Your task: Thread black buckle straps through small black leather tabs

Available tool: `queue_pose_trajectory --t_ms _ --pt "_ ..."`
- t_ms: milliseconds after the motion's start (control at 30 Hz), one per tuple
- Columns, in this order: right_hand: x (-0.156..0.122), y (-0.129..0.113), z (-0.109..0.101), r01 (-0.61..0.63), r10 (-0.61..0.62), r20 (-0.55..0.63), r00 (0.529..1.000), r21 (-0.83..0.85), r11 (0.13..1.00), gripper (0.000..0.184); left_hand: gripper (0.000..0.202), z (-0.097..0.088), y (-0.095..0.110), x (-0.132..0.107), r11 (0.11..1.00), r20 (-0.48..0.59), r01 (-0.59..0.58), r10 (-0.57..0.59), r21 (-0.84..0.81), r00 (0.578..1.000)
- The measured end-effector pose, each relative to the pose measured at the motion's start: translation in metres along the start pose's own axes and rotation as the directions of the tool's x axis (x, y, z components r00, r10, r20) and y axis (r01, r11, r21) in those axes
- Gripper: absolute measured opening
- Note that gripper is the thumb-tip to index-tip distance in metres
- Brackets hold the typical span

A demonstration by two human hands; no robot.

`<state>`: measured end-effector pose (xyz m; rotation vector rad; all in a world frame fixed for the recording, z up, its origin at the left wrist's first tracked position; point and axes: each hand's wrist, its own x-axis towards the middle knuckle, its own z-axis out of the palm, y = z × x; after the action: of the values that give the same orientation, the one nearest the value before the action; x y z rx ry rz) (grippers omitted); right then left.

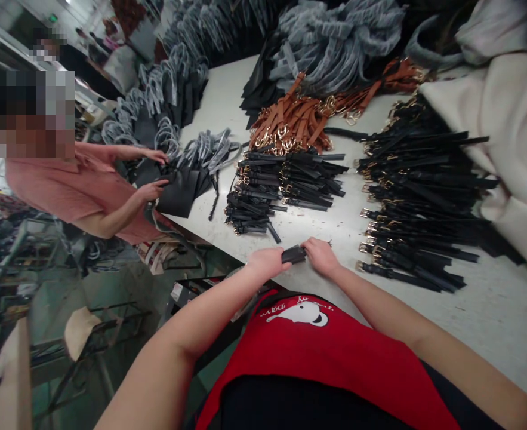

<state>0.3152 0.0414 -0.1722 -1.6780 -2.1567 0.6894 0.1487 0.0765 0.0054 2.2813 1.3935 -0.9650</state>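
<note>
Between my hands, just above the table's front edge, is a short black strap (293,255). My left hand (268,263) grips its left end, with the fingers wrapped round it. At the other end, my right hand (320,255) pinches the strap with the fingertips. Beyond my hands lies a pile of short black straps with gold buckles (285,185). A longer row of black buckled straps (415,209) is spread to the right of my right hand.
Brown straps with gold hardware (290,116) lie farther back on the white table (330,236). Behind them are grey wrapped straps (339,42). Cream fabric (509,131) covers the right side. At the left, a co-worker in a pink shirt (66,191) handles black pieces (180,194).
</note>
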Motion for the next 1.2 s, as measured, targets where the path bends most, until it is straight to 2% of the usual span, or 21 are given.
queue_pose_trajectory --t_ms 300,667,733,833,933,1067,1200 --pt "0.002 0.0 -0.001 -0.034 0.033 0.012 0.999 0.024 0.999 0.029 0.044 -0.013 0.018 0.008 0.999 0.035 0.007 -0.008 0.031 0.999" --pt "0.002 0.003 -0.004 -0.033 0.033 0.003 0.999 0.007 0.999 0.029 0.046 -0.013 0.02 0.011 1.0 0.018 0.022 -0.021 -0.011 1.0" --pt "0.002 0.003 -0.005 -0.038 0.038 0.014 0.999 0.0 0.999 0.029 0.048 -0.009 0.008 0.005 0.999 0.0 0.041 -0.041 -0.035 0.999" --pt "0.003 0.002 -0.006 -0.027 0.027 0.04 0.999 -0.005 1.0 0.029 0.049 0.004 -0.02 -0.016 0.987 -0.031 0.149 -0.151 -0.058 0.988" --pt "0.001 0.001 -0.007 0.002 -0.003 0.03 1.0 0.011 1.0 0.031 0.049 0.02 -0.036 -0.034 0.99 -0.052 0.131 -0.134 -0.042 0.99" --pt "0.0 0.001 -0.006 0.03 -0.031 0.053 0.998 0.014 0.999 0.033 0.049 0.035 -0.029 -0.034 0.994 -0.049 0.084 -0.087 -0.069 0.995" --pt "0.001 0.002 -0.006 0.019 -0.018 0.063 0.998 -0.017 1.0 0.032 0.052 0.037 -0.021 -0.02 0.988 -0.071 0.085 -0.095 -0.129 0.993"
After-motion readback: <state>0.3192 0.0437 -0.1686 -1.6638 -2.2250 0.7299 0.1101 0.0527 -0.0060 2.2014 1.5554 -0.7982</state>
